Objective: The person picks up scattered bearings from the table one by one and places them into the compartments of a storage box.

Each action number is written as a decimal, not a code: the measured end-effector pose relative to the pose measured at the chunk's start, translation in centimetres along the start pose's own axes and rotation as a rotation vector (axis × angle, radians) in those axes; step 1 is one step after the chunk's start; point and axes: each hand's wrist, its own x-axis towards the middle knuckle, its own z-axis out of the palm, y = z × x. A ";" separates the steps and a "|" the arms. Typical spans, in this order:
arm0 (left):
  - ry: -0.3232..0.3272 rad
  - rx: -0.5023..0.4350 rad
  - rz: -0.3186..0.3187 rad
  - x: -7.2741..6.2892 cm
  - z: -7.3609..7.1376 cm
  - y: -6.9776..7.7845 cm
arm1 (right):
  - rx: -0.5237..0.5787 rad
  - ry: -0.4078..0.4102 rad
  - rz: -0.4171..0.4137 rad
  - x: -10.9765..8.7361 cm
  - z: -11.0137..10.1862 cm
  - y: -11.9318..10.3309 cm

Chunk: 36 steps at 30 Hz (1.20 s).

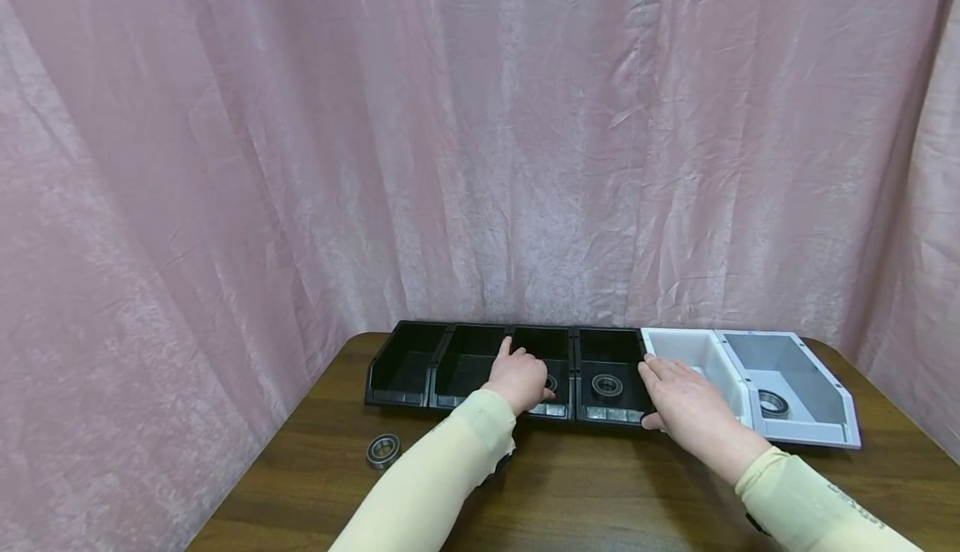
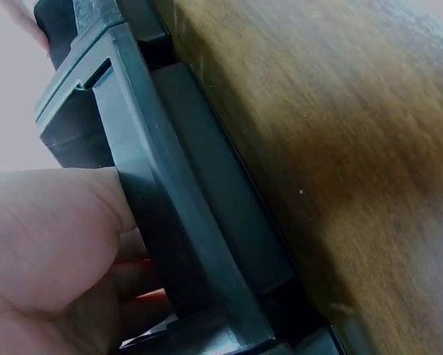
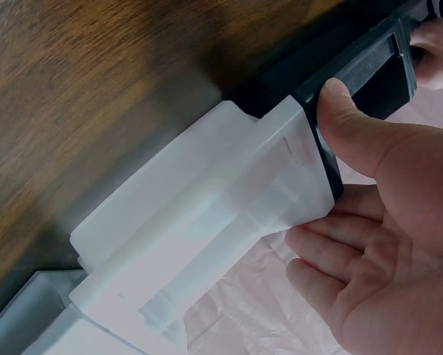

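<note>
Nearest: pale yellow-green sleeves, left (image 1: 435, 479) and right (image 1: 813, 494), worn behind each grip. Wood-grain tabletop (image 1: 585, 489) seen below and between both grips. One ball bearing (image 1: 384, 450) laid flat on it, left of the left-hand grip and closer to the wearer, well apart from the hand.

Left-hand grip (image 1: 517, 378): placed over the third black bin (image 1: 551, 411), index finger straight, its tip at the wall shared with the second black bin (image 1: 480, 352). Other fingers partly hidden behind the front lip; whether anything is clasped cannot be told. Second bearing (image 1: 551, 383) partly covered, just right of this grip, inside the third bin.

Right-hand grip (image 1: 686, 406): relaxed, fingers loosely extended, seam between fourth black bin (image 1: 606, 415) and white bin (image 1: 738, 373) touched; thumb rested on the black front corner. Third bearing (image 1: 607, 386) laid flat in the fourth bin, between the grips, nearer the right one. Fourth bearing (image 1: 773, 403) seen right of the right-hand grip, in the light grey bin (image 1: 812, 430) at the row's end.

Leftmost black bin (image 1: 397, 397) placed left of the left-hand grip. Pink velvety curtain (image 1: 487, 160) hung beyond both grips.
</note>
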 end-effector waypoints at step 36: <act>-0.084 -0.028 -0.055 0.6 -0.4 0.5 | 0.012 -0.016 0.020 0.1 -0.4 -0.4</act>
